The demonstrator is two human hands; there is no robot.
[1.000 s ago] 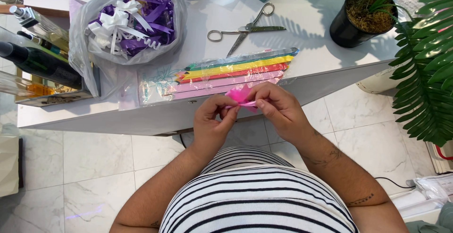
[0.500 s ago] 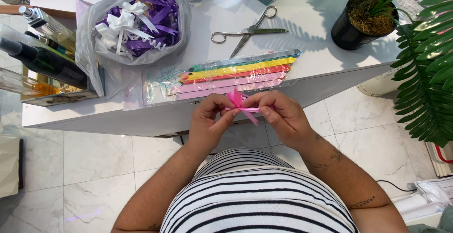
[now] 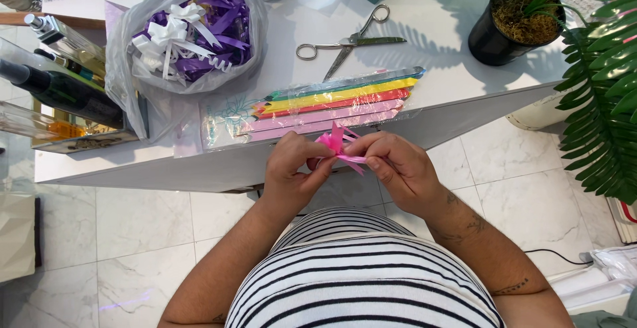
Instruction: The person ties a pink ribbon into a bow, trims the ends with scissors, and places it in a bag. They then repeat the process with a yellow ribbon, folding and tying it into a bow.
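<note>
Just off the counter's (image 3: 133,168) near edge, my left hand (image 3: 292,168) and right hand (image 3: 395,168) both pinch a small pink ribbon bow (image 3: 335,145), fingertips closed on its loops and tails. It looks light, limp and slippery, best gripped at its knot. Beyond lie a clear pack of coloured ribbon strips (image 3: 332,105), then scissors (image 3: 352,39).

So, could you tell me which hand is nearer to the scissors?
Right. The right hand sits almost straight below the scissors, at the table's front edge; the left hand is beside it, further to the left.
</note>
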